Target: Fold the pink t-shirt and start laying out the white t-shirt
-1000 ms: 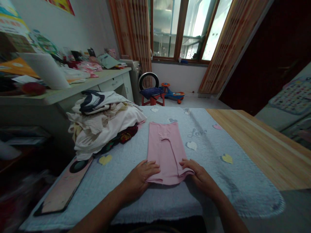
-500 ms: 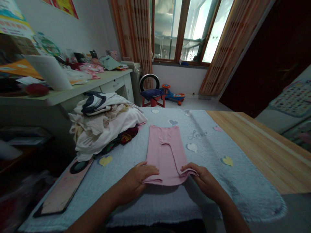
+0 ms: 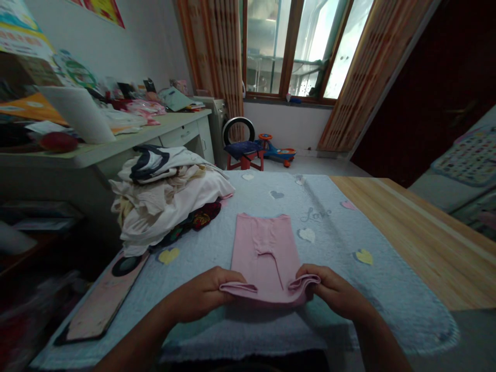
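Note:
A folded pink garment (image 3: pixel 267 243) lies on the blue blanket in front of me, a curved inner edge showing across its middle. I cannot tell for certain whether it is a pair of trousers. Its near edge is raised a little and folded over at both corners. My left hand (image 3: pixel 213 292) is closed on the near left corner, thumb on top and fingers beneath. At the near right corner, my right hand (image 3: pixel 329 287) pinches the doubled cloth. The fingers under the cloth are partly hidden.
A heap of clothes (image 3: pixel 170 196) sits at the left on the blue blanket (image 3: pixel 333 320). Near it lies a long pink flat object (image 3: pixel 104 299) with a dark round hole. Further off are a cluttered desk (image 3: pixel 182 124), a red stool (image 3: pixel 246 161) and a blue ride-on toy (image 3: pixel 277 152).
Both hands have drawn the pink garment toward me, its far edge sliding nearer. The near edge is lifted higher, and my left hand has shifted slightly outward with its corner.

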`<state>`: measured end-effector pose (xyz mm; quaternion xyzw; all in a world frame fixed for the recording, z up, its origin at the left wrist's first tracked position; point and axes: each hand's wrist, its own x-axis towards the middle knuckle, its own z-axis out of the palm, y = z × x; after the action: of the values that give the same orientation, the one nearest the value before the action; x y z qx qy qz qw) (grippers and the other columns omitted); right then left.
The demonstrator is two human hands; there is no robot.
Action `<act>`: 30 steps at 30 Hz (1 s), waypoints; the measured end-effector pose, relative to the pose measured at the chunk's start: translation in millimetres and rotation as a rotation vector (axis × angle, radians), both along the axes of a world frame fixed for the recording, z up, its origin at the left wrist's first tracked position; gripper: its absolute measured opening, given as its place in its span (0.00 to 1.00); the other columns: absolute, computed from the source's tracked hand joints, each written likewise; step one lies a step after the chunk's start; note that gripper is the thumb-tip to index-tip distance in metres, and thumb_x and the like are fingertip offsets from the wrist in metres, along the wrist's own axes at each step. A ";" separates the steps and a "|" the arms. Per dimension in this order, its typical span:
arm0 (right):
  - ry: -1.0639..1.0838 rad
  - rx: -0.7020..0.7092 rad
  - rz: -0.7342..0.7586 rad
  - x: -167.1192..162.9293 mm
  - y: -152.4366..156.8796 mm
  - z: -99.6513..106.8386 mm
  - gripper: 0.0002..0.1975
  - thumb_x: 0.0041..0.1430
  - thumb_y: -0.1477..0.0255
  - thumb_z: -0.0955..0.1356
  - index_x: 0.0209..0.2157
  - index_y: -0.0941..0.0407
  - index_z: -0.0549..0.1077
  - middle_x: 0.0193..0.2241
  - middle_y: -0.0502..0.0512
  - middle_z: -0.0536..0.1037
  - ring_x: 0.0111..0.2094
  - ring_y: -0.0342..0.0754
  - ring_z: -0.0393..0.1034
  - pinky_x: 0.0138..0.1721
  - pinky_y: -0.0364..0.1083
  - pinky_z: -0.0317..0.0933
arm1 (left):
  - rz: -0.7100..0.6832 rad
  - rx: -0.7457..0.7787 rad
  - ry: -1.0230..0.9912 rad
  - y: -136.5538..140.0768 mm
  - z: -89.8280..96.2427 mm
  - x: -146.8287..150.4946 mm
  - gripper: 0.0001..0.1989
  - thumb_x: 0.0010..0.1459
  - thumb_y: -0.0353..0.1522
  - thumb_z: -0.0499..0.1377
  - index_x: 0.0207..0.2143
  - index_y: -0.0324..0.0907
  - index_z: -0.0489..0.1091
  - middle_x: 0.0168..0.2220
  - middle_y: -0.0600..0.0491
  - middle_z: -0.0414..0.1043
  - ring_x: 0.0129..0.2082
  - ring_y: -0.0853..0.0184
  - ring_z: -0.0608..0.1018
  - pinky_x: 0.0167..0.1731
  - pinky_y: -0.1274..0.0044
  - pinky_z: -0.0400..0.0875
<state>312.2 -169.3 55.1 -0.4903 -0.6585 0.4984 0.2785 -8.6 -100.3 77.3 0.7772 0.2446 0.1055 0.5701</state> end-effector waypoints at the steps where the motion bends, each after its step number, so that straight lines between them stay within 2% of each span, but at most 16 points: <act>1: 0.014 0.000 -0.001 0.4 3.3 -0.4 0.12 0.64 0.64 0.63 0.36 0.56 0.75 0.29 0.51 0.74 0.30 0.45 0.66 0.33 0.43 0.60 | 0.017 -0.026 -0.017 3.5 -3.0 0.5 0.15 0.64 0.40 0.55 0.42 0.42 0.77 0.39 0.52 0.78 0.39 0.64 0.76 0.41 0.77 0.68; 6: 0.026 0.071 -0.046 3.4 25.8 0.2 0.15 0.65 0.60 0.64 0.37 0.56 0.76 0.33 0.52 0.76 0.36 0.47 0.68 0.39 0.44 0.61 | 0.166 -0.075 -0.075 26.1 -20.1 9.0 0.13 0.61 0.36 0.57 0.43 0.42 0.78 0.40 0.52 0.77 0.41 0.63 0.74 0.43 0.75 0.67; 10: 0.025 0.140 -0.128 1.0 47.6 -4.1 0.16 0.64 0.61 0.64 0.42 0.55 0.78 0.40 0.54 0.78 0.43 0.50 0.70 0.45 0.47 0.61 | 0.306 -0.170 -0.147 45.7 -34.9 19.2 0.15 0.56 0.37 0.61 0.43 0.39 0.77 0.38 0.50 0.77 0.38 0.64 0.74 0.39 0.75 0.67; 12: -0.001 0.125 -0.145 -1.8 58.5 -9.4 0.16 0.64 0.62 0.63 0.43 0.55 0.78 0.41 0.54 0.79 0.42 0.50 0.70 0.44 0.46 0.62 | 0.372 -0.223 -0.164 54.1 -43.0 23.9 0.16 0.56 0.38 0.61 0.43 0.37 0.77 0.35 0.51 0.76 0.34 0.66 0.74 0.36 0.76 0.66; 17: -0.013 0.076 -0.224 -6.5 84.4 -20.7 0.14 0.59 0.64 0.65 0.38 0.57 0.79 0.36 0.53 0.81 0.39 0.50 0.72 0.40 0.46 0.64 | 0.474 -0.331 -0.162 72.0 -59.1 36.8 0.15 0.51 0.36 0.63 0.39 0.36 0.77 0.30 0.52 0.76 0.29 0.67 0.74 0.31 0.78 0.66; 23: 0.031 0.049 -0.267 -7.0 115.5 -20.3 0.14 0.54 0.67 0.66 0.39 0.57 0.79 0.39 0.54 0.81 0.41 0.50 0.73 0.41 0.45 0.65 | 0.482 -0.511 -0.323 97.3 -60.5 54.7 0.16 0.49 0.31 0.63 0.41 0.36 0.77 0.37 0.47 0.80 0.36 0.63 0.80 0.41 0.74 0.72; 27: -0.002 0.059 -0.337 -4.3 138.6 -24.5 0.15 0.54 0.68 0.64 0.40 0.58 0.78 0.35 0.53 0.80 0.36 0.48 0.72 0.35 0.42 0.63 | 0.575 -0.580 -0.335 118.7 -56.2 65.3 0.12 0.47 0.27 0.61 0.36 0.36 0.77 0.35 0.47 0.80 0.31 0.65 0.80 0.35 0.76 0.73; 30: -0.068 0.088 -0.420 -1.3 155.8 -35.2 0.14 0.54 0.68 0.64 0.36 0.59 0.77 0.31 0.52 0.79 0.31 0.46 0.71 0.30 0.41 0.60 | 0.680 -0.542 -0.308 134.1 -57.1 72.4 0.10 0.45 0.25 0.59 0.33 0.36 0.75 0.31 0.48 0.79 0.28 0.67 0.78 0.31 0.77 0.72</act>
<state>310.9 -13.5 20.0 -0.6207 -0.5720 0.3833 0.3750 63.7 33.9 20.2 0.4511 0.4169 0.3331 0.7153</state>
